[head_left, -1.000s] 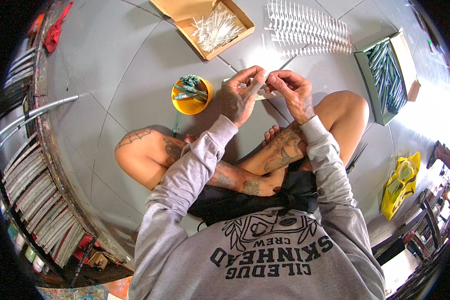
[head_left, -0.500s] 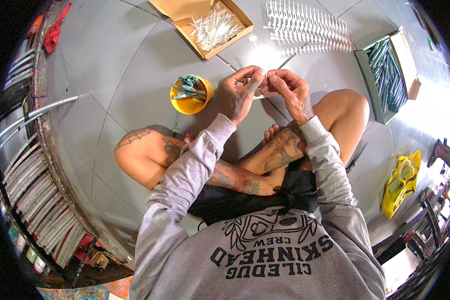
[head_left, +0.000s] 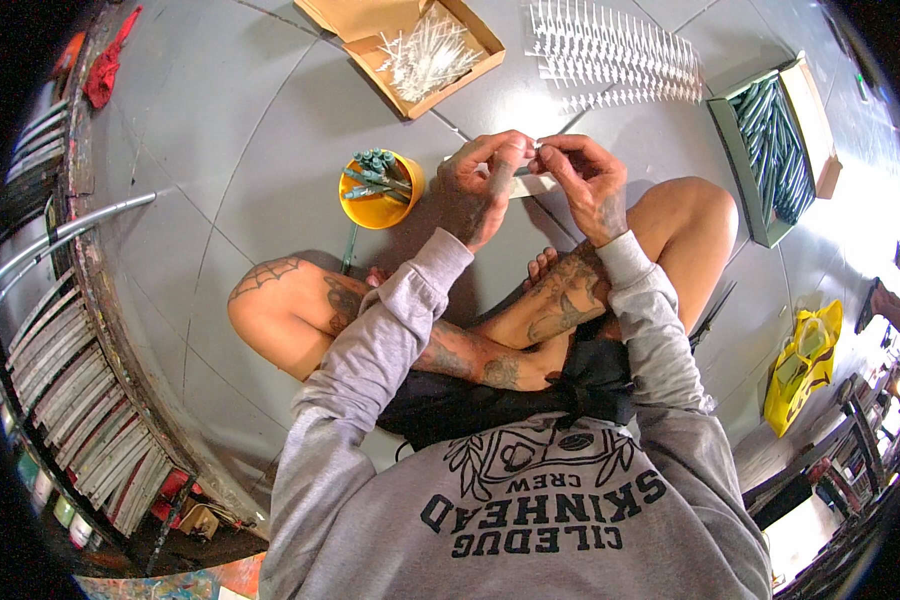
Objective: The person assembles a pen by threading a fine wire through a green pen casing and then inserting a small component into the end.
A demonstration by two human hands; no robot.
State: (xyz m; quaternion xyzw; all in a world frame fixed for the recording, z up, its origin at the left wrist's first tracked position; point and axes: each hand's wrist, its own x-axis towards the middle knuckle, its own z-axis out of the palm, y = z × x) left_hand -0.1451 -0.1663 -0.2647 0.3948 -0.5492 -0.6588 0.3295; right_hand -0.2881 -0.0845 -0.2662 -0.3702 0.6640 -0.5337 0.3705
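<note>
My left hand [head_left: 482, 190] and my right hand [head_left: 588, 182] meet fingertip to fingertip above the floor, in front of my crossed legs. Both are closed in a pinch on a tiny white piece [head_left: 536, 145], mostly covered by the fingers, so its exact kind cannot be told. Below them a pale strip [head_left: 533, 185] shows between the hands. Left of my left hand stands a yellow tub [head_left: 378, 211] with several dark green pen-like sticks [head_left: 378, 170] in it.
An open cardboard box [head_left: 480, 72] holds thin white sticks [head_left: 430, 55]. Beside it, small white parts [head_left: 615, 55] lie in rows. A green box [head_left: 758, 215] at the right is full of dark green tubes [head_left: 773, 150]. A yellow bag [head_left: 802, 370] lies at right; a slatted rack [head_left: 80, 400] stands left.
My fingers have shifted slightly around the small white piece, and more of the pale strip beneath shows. The boxes and the tub have stayed in place.
</note>
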